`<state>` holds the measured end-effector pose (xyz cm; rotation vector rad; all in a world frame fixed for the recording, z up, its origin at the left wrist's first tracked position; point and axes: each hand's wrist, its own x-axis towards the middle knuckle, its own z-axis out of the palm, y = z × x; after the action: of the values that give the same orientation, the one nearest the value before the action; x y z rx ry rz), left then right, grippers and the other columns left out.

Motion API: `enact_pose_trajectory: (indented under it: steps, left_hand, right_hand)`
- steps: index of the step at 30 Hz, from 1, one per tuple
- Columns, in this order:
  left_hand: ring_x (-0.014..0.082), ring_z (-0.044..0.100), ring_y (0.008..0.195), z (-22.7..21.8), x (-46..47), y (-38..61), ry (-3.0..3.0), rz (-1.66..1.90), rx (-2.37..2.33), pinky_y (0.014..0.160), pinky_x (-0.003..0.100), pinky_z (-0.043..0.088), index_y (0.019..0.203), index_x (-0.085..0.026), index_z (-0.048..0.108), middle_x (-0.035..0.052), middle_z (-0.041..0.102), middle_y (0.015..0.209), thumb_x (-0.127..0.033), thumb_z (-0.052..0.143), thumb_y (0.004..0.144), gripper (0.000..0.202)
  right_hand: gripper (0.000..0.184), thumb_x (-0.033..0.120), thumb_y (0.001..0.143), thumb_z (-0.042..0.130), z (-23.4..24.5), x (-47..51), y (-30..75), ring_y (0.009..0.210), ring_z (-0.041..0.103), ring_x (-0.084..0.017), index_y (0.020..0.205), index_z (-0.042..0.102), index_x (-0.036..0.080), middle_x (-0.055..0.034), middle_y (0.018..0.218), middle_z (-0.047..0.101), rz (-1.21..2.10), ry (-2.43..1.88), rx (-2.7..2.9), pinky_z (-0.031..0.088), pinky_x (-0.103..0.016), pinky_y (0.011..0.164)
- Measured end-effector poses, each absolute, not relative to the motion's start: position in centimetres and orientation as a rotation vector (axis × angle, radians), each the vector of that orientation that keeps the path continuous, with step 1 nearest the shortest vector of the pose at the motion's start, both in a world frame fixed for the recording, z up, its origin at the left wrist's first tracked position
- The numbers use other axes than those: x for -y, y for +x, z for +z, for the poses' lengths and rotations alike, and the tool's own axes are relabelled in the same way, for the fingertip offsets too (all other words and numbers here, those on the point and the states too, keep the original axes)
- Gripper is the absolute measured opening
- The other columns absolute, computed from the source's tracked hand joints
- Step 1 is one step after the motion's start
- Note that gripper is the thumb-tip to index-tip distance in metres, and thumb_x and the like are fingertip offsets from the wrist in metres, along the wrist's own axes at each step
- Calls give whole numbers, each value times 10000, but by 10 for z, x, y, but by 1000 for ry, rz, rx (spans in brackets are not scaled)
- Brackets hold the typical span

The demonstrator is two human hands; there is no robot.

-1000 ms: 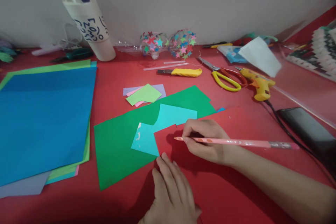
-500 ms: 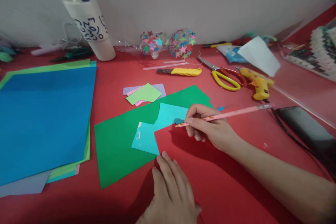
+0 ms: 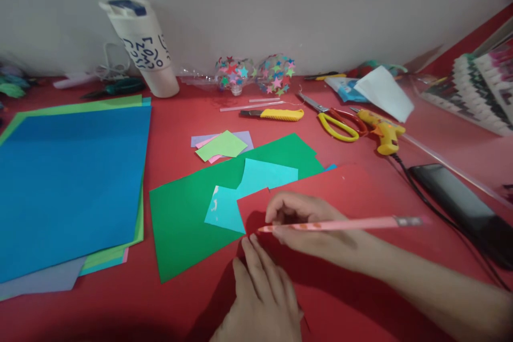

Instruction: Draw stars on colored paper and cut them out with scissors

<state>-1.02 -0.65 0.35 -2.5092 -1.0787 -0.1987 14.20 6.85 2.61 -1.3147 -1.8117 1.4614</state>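
Note:
My right hand [image 3: 308, 224] is closed round a pink pencil [image 3: 352, 223], whose tip rests near the left edge of a red paper sheet [image 3: 340, 181]. My left hand [image 3: 262, 296] lies flat with fingers stretched out, pressing the red sheet's lower left part. The red sheet overlaps a light blue paper piece [image 3: 256, 184], which lies on a green sheet [image 3: 188, 219]. All of this rests on a red table [image 3: 176, 128].
A stack of large coloured sheets, blue on top [image 3: 68, 181], lies at the left. Small paper squares [image 3: 222, 145], a yellow utility knife [image 3: 276, 114], scissors [image 3: 339, 123], a yellow glue gun [image 3: 380, 131] and a black phone [image 3: 452, 197] lie behind and to the right. A white tube [image 3: 142, 45] leans on the wall.
My right hand has swung the pencil from the red sheet's top edge down and left, so its tip is now close to my left fingertips. My left hand stayed put.

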Motion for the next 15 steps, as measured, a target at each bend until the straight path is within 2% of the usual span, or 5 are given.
enact_pose_trajectory:
  steps: [4, 8, 11, 15]
  left_hand:
    - [294, 672, 862, 2, 11, -11, -2470, -146, 1076, 662, 338, 531, 870, -109, 732, 171, 713, 935, -394, 557, 783, 345]
    - [269, 672, 837, 1, 15, -12, -2406, -174, 1106, 637, 313, 510, 864, -88, 723, 169, 715, 924, -280, 497, 798, 303]
    - [254, 672, 827, -1, 16, -12, -2372, -190, 1133, 597, 289, 499, 856, -86, 717, 160, 718, 915, -256, 477, 800, 299]
    - [250, 675, 802, -3, 17, -11, -2341, -158, 1125, 640, 303, 501, 850, -73, 710, 166, 718, 900, -256, 494, 786, 290]
  right_hand:
    - [79, 103, 698, 490, 20, -58, 137, 535, 443, -85, 678, 517, 174, 31, 618, 530, 1272, -1392, 1843, 332, -171, 459]
    - [103, 90, 688, 484, 16, -57, 137, 511, 453, -83, 640, 500, 180, 35, 576, 532, 1160, -1385, 1917, 324, -162, 442]
    - [124, 84, 699, 473, 15, -56, 139, 498, 450, -80, 626, 504, 180, 35, 562, 534, 1089, -1336, 2007, 322, -163, 441]
    - [137, 76, 730, 482, 12, -55, 141, 507, 467, -74, 648, 531, 175, 31, 584, 557, 1013, -1225, 2083, 344, -166, 473]
